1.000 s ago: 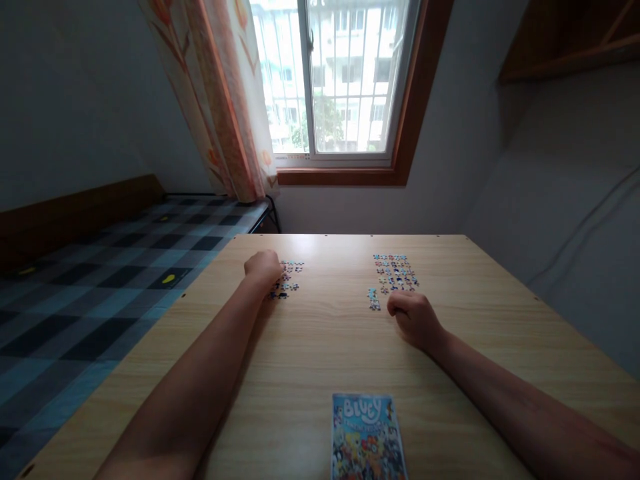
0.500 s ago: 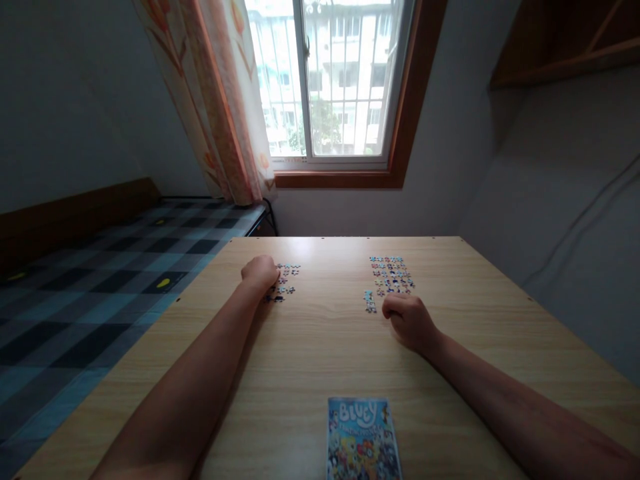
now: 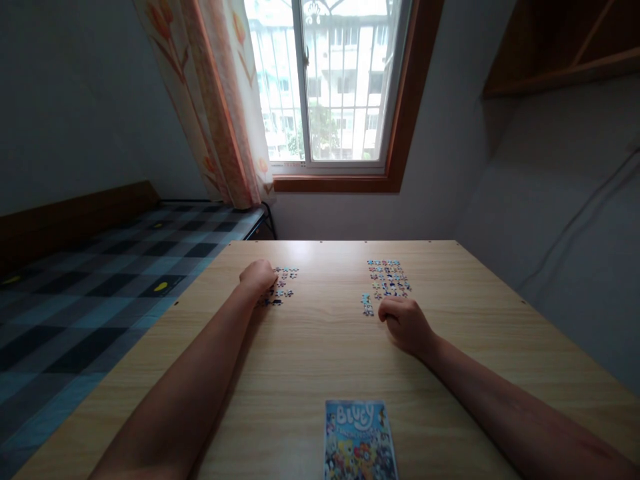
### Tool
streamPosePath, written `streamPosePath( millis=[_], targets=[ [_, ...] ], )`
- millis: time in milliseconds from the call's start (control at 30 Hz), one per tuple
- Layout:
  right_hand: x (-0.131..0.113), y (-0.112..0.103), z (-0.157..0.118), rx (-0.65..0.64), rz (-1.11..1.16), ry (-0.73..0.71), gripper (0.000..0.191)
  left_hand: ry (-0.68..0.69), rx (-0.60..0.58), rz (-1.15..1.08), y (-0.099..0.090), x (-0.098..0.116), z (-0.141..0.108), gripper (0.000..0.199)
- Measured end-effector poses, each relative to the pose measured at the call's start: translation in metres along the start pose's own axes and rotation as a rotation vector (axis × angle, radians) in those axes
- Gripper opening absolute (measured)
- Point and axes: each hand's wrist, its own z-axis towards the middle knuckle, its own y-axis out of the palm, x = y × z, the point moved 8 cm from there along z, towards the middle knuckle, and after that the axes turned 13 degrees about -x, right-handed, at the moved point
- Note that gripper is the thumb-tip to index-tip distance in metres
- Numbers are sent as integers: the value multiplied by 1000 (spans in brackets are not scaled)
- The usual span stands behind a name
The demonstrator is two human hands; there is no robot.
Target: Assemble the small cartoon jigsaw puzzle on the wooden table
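My left hand (image 3: 258, 275) rests at the left group of jigsaw puzzle pieces (image 3: 284, 293), its fingers curled over the near-left ones and partly covering them. What its fingertips hold, if anything, is hidden. On the other side, my right hand (image 3: 407, 323) lies on the table with fingers bent in and closed; whatever may be in them does not show. Just beyond it are rows of loose puzzle pieces (image 3: 389, 277). A small joined strip of pale blue and white pieces (image 3: 367, 305) lies to the left of its knuckles.
A blue picture box lettered "Bluey" (image 3: 358, 440) lies at the near edge of the wooden table (image 3: 320, 353). A bed with a checked cover (image 3: 100, 293) stands along the left. Behind the table are a curtain (image 3: 215, 100) and a barred window (image 3: 345, 93).
The whole view has shifted slightly, with the window and table sitting a little lower. Both hands stay at the same piece groups, with hardly any movement of their own.
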Motion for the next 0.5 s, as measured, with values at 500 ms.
streamPosePath(
  millis=[500],
  targets=[
    [-3, -1, 1, -5, -1, -14, 24, -39, 60, 75, -7, 6, -13, 38]
  ],
)
